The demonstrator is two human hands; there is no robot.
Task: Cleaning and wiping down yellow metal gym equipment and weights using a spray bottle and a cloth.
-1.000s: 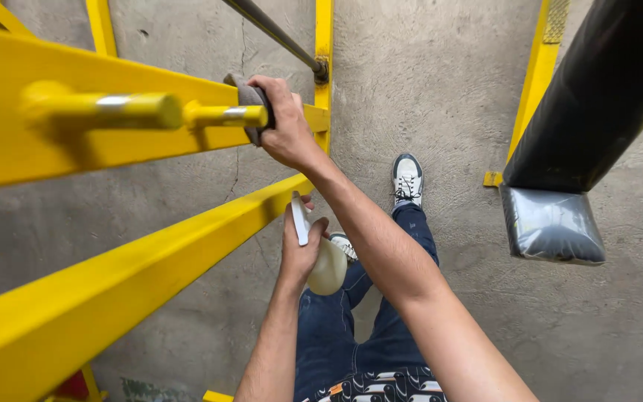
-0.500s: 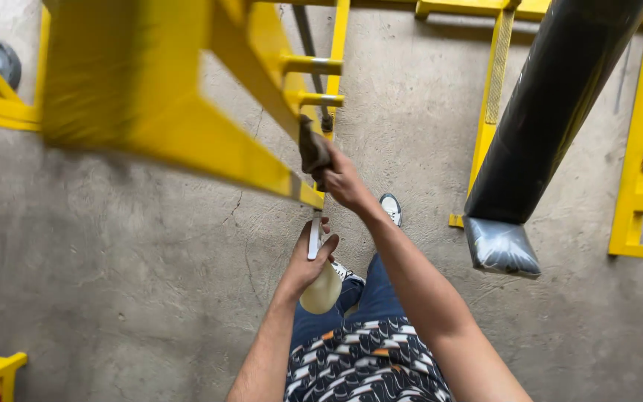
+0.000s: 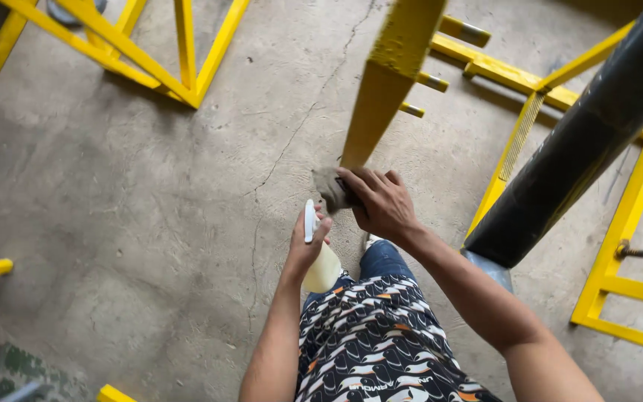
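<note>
- While your left hand [image 3: 303,249] is closed round the spray bottle [image 3: 320,262], held upright at waist height just below the rag, note that the white trigger head points up toward the beam end; its pale body looks translucent, and the fill level cannot be told.
- Your right hand [image 3: 381,202] is clamped on the grey rag [image 3: 329,189], pressing it against the lower end of the yellow beam [image 3: 385,89].
- Judged step: wiping the beam end. The next move likely calls for firm rag contact along the painted face.
- At right, the black padded post [image 3: 582,141] stands near your forearm; keep clear.
</note>
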